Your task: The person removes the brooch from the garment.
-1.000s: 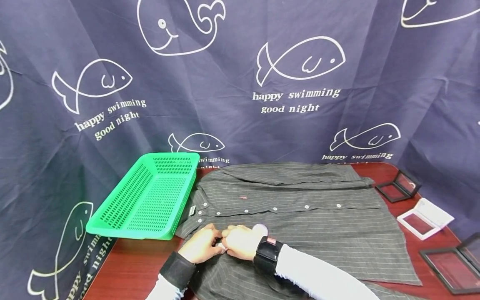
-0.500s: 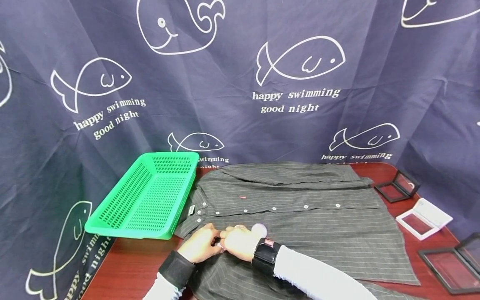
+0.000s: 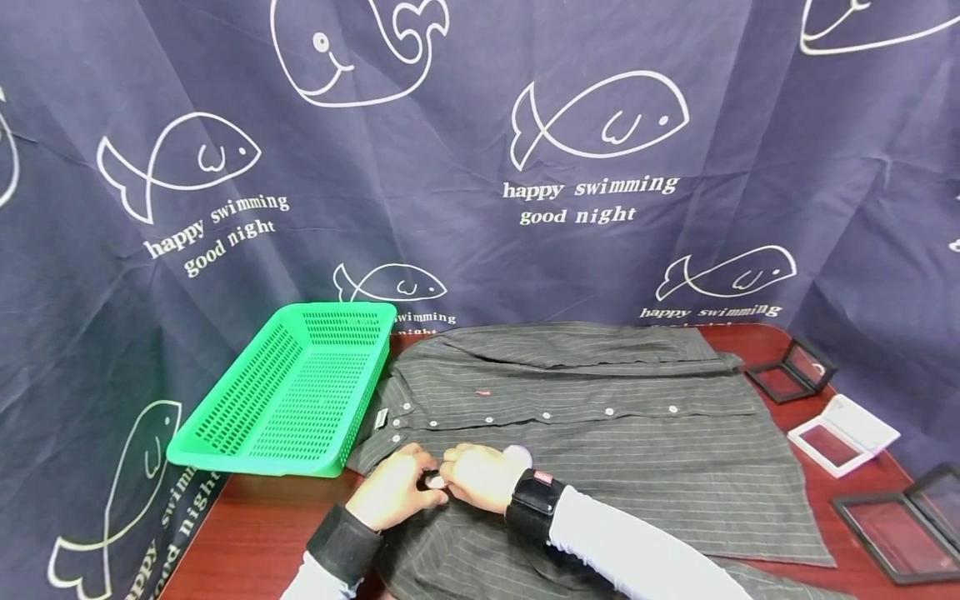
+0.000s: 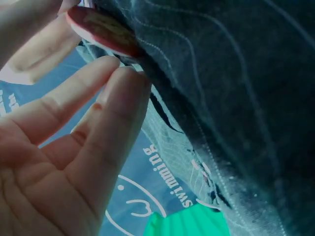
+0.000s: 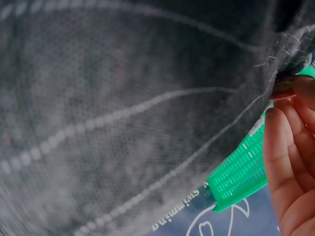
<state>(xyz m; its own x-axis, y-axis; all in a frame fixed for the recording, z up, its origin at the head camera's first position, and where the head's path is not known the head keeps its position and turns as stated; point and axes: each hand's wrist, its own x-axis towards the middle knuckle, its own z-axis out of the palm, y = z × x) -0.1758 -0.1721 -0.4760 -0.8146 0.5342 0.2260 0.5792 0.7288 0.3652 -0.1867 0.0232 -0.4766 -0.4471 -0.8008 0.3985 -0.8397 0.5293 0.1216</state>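
A dark grey striped shirt (image 3: 600, 467) lies spread on the table, its collar toward the left. Between my two hands is a round pin badge with a red rim (image 4: 103, 30), right at a fold of the cloth. The fingers of my right hand (image 3: 480, 477) pinch the badge. My left hand (image 3: 393, 487) has thumb and finger close together at the shirt's edge, under the badge; they grip the cloth there. A second, pale purple round thing (image 3: 517, 456) shows behind my right hand, over the shirt. The badge's far edge is hidden by cloth.
A green plastic basket (image 3: 292, 400) stands at the left of the red-brown table (image 3: 255, 517). Along the right edge lie a small black hinged frame (image 3: 795, 372), a white one (image 3: 843, 435) and a larger black one (image 3: 900, 533). A dark blue curtain (image 3: 480, 167) hangs behind.
The hands have parted slightly, the left one shifting a little left. More of the badge's pale face shows between them. The shirt and basket stay put.
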